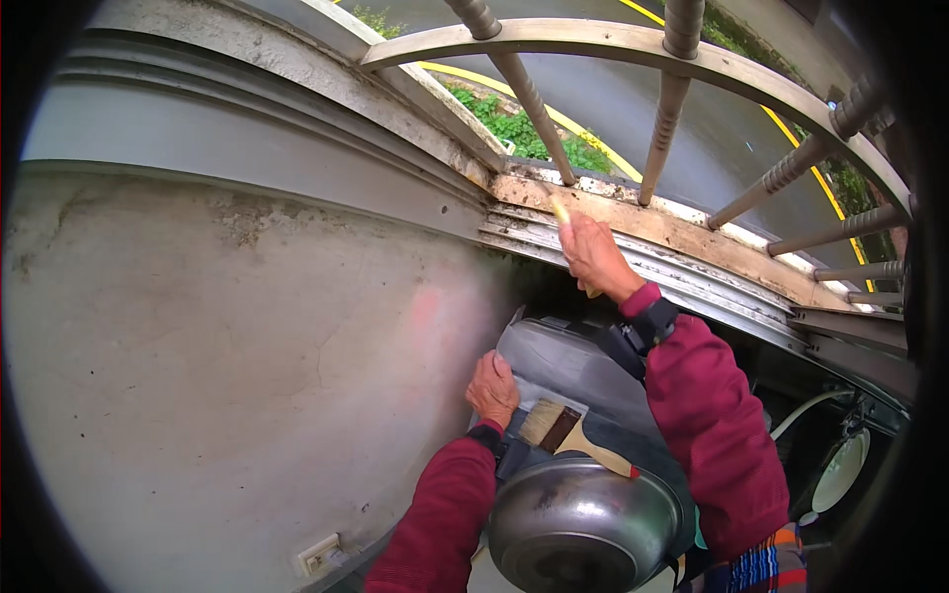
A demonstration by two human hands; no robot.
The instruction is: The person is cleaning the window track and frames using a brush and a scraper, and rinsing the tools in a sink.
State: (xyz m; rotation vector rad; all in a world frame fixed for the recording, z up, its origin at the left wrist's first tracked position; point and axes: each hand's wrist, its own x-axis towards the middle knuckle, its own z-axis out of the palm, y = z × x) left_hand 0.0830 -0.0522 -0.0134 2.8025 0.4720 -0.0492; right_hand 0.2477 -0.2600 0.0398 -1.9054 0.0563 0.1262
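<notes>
My right hand (pixel 599 256) is closed around a slim tool with a yellowish handle (pixel 560 210), over the dirty window sill (pixel 630 219). The tool's far tip is blurred, so its kind is unclear. Lower down, my left hand (pixel 494 389) grips or rests on the left edge of a grey plastic lid-like cover (pixel 571 363); its fingertips are partly hidden. Just right of that hand lies a flat paintbrush (pixel 550 426) with pale bristles and a wooden, red-tipped handle. The handle's end reaches the rim of a stainless steel basin (pixel 586 511), which appears upside down.
Metal window bars (pixel 662 126) and a curved rail (pixel 563 35) stand beyond the sill. Sliding window tracks (pixel 704 278) run along its near side. A stained wall (pixel 245 326) with a socket (pixel 320 554) borders the left. A white oval object (pixel 841 471) hangs at right.
</notes>
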